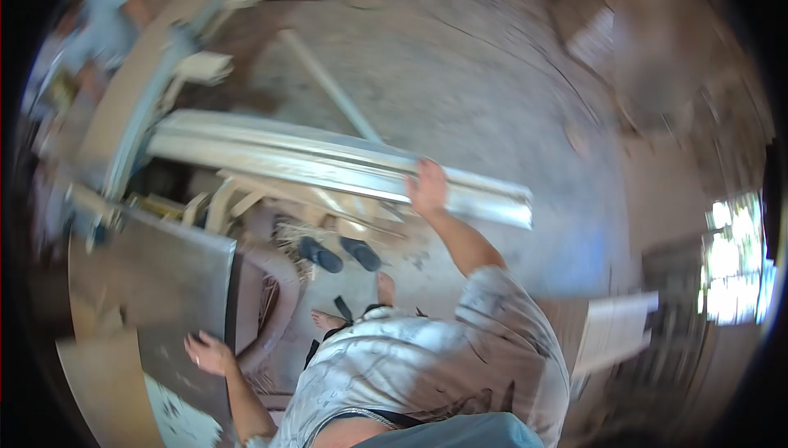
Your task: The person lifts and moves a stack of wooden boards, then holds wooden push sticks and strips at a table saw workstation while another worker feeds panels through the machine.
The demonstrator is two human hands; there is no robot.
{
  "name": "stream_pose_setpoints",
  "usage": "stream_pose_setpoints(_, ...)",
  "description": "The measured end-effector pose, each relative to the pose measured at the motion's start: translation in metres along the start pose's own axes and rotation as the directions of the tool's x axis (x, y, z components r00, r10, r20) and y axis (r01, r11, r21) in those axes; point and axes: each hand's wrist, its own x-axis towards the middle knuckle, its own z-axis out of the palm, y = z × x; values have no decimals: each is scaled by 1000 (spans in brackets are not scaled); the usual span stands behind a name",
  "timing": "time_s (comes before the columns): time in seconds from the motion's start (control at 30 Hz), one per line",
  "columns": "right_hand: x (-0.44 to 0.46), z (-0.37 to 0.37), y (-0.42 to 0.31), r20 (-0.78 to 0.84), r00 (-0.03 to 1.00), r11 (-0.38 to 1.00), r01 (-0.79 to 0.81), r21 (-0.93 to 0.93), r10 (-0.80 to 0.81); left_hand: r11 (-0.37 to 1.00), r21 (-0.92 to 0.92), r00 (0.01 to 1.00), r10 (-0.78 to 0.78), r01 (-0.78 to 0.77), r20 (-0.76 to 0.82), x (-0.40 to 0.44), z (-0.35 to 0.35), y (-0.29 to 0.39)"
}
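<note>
A long silvery metal rail (328,160) with grooves runs across the middle of the view. My right hand (427,188) lies on top of it toward its right end, with the fingers stretched over the metal and slightly blurred. My left hand (212,355) is at the lower left, fingers apart and holding nothing, with a ring on one finger. It is over or on a dark, flat machine table (164,267); whether it touches the surface I cannot tell.
Two dark slippers (341,255) lie on the concrete floor by my bare feet. Wood offcuts (238,197) sit below the rail. A slanted bar (328,82) stands behind it. Another person (103,33) is at the upper left, blurred. Stacked boards (616,333) are at the right.
</note>
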Motion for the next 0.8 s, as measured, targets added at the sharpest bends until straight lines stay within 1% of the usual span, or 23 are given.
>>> stream_pose_setpoints(0.03,1,-2,0,31,999,999,-35,7,35,1000,4,1000,11,-11,-5,1,8,-6)
stream_pose_setpoints(0.07,0,-9,-3,3,999,999,-43,30,43,999,33,999,40,-40,-7,2,17,-17)
stream_pose_setpoints(0.1,4,-21,-8,44,998,998,-53,44,51,996,67,998,53,-52,-18,5,25,-20)
stream_pose_setpoints(0.13,6,-29,-11,40,998,998,-58,39,56,994,88,998,58,-57,-7,5,27,-17)
stream_pose_setpoints(0.2,5,-34,-12,36,998,998,-54,34,53,989,142,1000,27,-25,-9,1,18,-13)
stream_pose_setpoints(0.3,5,-34,-12,35,998,998,-55,20,55,984,174,999,45,-39,-30,5,35,-28)
stream_pose_setpoints(0.33,5,-35,-12,39,997,998,-61,18,61,981,185,997,73,-64,-40,5,36,-30)
stream_pose_setpoints(0.43,4,-34,-9,58,995,996,-85,13,84,978,205,999,45,-39,-26,4,30,-20)
stream_pose_setpoints(0.5,4,-34,-9,62,993,994,-101,26,100,983,172,998,61,-56,-26,4,27,-11)
stream_pose_setpoints(0.57,5,-32,-8,65,994,994,-90,64,86,988,144,998,54,-50,-23,7,31,-20)
stream_pose_setpoints(0.6,3,-20,-1,36,996,993,-80,89,77,985,83,986,157,-153,-51,7,36,-28)
stream_pose_setpoints(0.63,2,-11,-1,0,996,991,-84,102,84,981,90,984,175,-172,-35,7,30,-20)
stream_pose_setpoints(0.67,0,-5,2,80,988,988,-135,74,129,981,88,985,173,-172,-3,5,24,-14)
stream_pose_setpoints(0.7,-4,10,12,95,992,995,-89,41,85,987,35,988,155,-155,1,3,1,8)
stream_pose_setpoints(0.73,-13,28,24,25,999,999,-34,16,34,996,-53,996,77,-75,38,4,-17,25)
stream_pose_setpoints(0.77,-13,30,30,29,999,999,-15,35,14,997,-59,998,51,-48,41,6,-32,37)
stream_pose_setpoints(0.8,-9,22,20,11,1000,1000,-21,10,21,999,-43,999,-7,8,34,9,-40,45)
